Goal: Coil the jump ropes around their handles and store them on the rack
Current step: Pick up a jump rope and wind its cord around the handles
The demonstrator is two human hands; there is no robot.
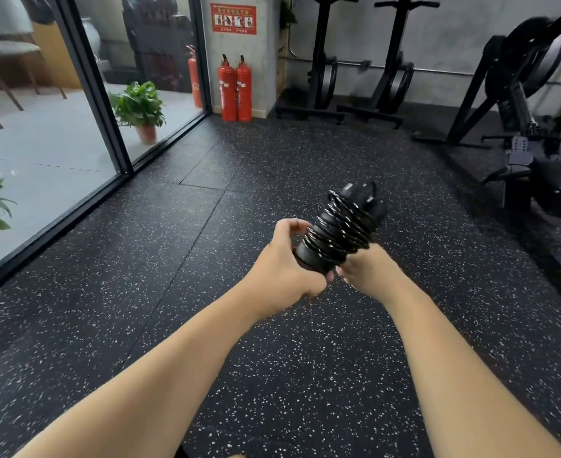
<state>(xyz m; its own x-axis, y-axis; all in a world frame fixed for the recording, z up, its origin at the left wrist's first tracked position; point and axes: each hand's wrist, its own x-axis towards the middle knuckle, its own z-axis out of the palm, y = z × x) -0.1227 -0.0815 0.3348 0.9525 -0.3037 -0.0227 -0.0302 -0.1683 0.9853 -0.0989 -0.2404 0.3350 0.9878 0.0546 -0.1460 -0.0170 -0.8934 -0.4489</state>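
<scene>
A black jump rope [340, 229] is held in front of me above the speckled floor, its thin cord wound in many turns around the two black handles, which point up and to the right. My left hand [284, 262] grips the lower end of the handles, fingers curled around them. My right hand [366, 267] holds the bundle from the right and below, its fingers hidden behind the coil. No storage rack for ropes is clearly in view.
Black speckled rubber floor [239, 325] all around. A glass wall [84, 104] with a black frame runs along the left, potted plants [139, 107] behind it. Two red fire extinguishers [235, 89] stand by a pillar. Exercise machines [520, 94] line the back and right.
</scene>
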